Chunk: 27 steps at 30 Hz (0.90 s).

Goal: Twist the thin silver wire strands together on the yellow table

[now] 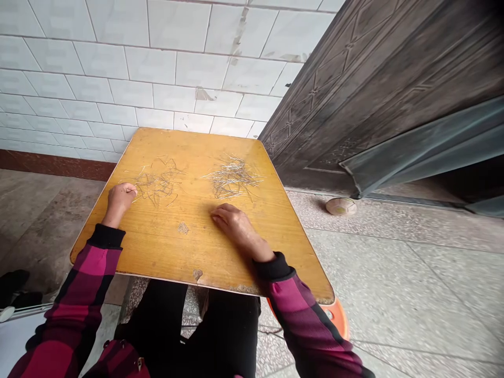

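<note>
Your left hand (120, 202) is closed in a loose fist on the left part of the wooden table top (185, 252), and it sits just beside the left pile of bent wires (157, 184). From this view I cannot tell if a wire is inside the fist. Your right hand (230, 223) lies palm down on the wood near the middle of the table, with the fingers softly curved and relaxed. It is a little nearer to you than the right pile of straighter wires (232, 177) and does not touch it. I cannot tell if these fingers hold something small. The two piles lie apart from each other on the far half of the table, and the wires in the left pile look more curly and darker. The far edge of the table is near a white tile wall (149, 68), and a dark metal door (374, 94) stands on the right. A small worn ball (340, 206) lies on the floor near the door. Under the near right corner of the table, you can see the edge of an orange stool (338, 315). Your sleeves (84, 278) are pink and black checks, and your black trousers (189, 325) show below the table.
</note>
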Available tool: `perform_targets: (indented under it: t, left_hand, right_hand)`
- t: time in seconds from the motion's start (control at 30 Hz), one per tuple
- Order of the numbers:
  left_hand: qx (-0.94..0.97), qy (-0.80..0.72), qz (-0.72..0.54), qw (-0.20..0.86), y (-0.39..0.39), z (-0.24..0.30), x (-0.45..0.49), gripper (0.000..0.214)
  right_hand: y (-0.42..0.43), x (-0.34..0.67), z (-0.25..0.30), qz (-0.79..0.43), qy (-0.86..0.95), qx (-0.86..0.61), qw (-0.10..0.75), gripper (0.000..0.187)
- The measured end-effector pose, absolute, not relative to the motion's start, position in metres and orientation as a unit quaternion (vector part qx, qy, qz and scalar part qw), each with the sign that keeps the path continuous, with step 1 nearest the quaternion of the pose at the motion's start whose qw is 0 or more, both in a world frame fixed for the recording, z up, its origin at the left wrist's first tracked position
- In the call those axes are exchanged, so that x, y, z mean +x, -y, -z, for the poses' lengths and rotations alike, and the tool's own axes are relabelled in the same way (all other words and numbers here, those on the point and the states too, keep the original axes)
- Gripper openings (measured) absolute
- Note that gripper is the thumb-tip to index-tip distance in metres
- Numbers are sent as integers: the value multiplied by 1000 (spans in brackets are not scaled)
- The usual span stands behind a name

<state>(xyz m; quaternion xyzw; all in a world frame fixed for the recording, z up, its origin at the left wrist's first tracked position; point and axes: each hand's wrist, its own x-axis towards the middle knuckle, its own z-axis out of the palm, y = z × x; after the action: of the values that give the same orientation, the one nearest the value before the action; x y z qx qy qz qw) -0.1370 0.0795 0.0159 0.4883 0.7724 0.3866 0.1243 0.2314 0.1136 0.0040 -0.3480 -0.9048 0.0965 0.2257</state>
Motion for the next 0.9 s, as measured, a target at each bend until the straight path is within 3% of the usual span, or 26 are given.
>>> perform_targets:
  t: [0.2,0.47,0.77,0.9]
  left_hand:
    - [483,-690,-515,160,-73,-23,-122,18]
    - [550,-630,-548,22,-63,-26,-103,16]
    - [726,-542,-414,-85,-54,-23,-80,13]
    - [797,-488,-344,-96,-46,-15,-58,17]
  right_hand:
    - [-116,233,-2,-102,904,-345,232,18]
    - [-114,232,-5,-109,902,-352,225,20]
    - [-114,233,-8,-132,899,-350,230,20]
    - [-109,227,-13,-219,859,-367,283,17]
